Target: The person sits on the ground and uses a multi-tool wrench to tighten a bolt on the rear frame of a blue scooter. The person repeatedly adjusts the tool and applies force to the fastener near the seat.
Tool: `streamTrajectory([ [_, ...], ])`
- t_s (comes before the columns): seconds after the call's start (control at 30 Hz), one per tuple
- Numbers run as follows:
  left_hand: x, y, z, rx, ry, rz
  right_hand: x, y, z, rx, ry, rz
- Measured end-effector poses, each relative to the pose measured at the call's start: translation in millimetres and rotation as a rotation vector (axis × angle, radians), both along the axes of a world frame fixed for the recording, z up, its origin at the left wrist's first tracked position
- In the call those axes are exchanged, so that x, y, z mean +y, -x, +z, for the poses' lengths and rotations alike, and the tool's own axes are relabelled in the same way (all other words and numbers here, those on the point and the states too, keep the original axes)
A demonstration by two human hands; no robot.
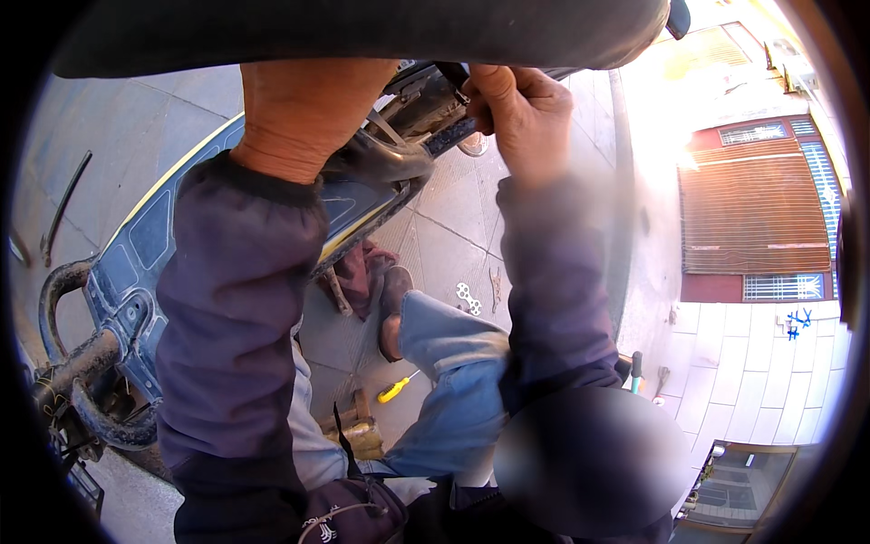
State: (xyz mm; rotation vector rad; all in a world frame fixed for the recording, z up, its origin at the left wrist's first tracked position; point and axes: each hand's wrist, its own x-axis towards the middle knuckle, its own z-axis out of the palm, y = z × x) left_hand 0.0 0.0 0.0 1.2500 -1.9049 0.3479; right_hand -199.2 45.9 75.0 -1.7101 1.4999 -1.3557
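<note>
A black padded seat (362, 36) stretches across the top of the head view. My left hand (313, 104) reaches up behind its lower edge; only the wrist and the base of the hand show, and the fingers are hidden. My right hand (526, 113) is raised just under the seat's right part. Its thumb and fingers are pinched together beside a dark narrow part, and what lies between them is too small to make out. Below the seat runs the vehicle's dark metal frame (444, 136). A blue floor panel with yellow trim (145, 240) extends to the lower left.
On the paved floor lie a yellow-handled screwdriver (393, 391), a flat wrench with several holes (468, 298), rusty pliers (496, 286) and a dark red rag (367, 276). A black curved strip (65, 208) is at far left. A brown ribbed shutter (757, 208) stands at right.
</note>
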Motion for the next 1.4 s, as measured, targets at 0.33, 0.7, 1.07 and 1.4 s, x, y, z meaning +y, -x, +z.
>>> streamTrajectory([
  [0.33,3.9,6.4,7.4,0.101,-0.043,0.021,-36.2,44.2,17.9,0.525,0.338,-0.060],
  [0.7,4.4,7.3,6.7,0.086,0.054,0.004,-36.1,24.2,-11.9,0.228,0.286,-0.067],
  [1.07,6.9,12.0,17.0,0.170,0.092,-0.054,-35.0,12.8,-29.1,0.300,0.477,-0.194],
  [1.4,6.8,11.8,19.9,0.194,0.083,-0.077,-18.5,-17.1,-18.9,0.489,0.617,-0.150],
])
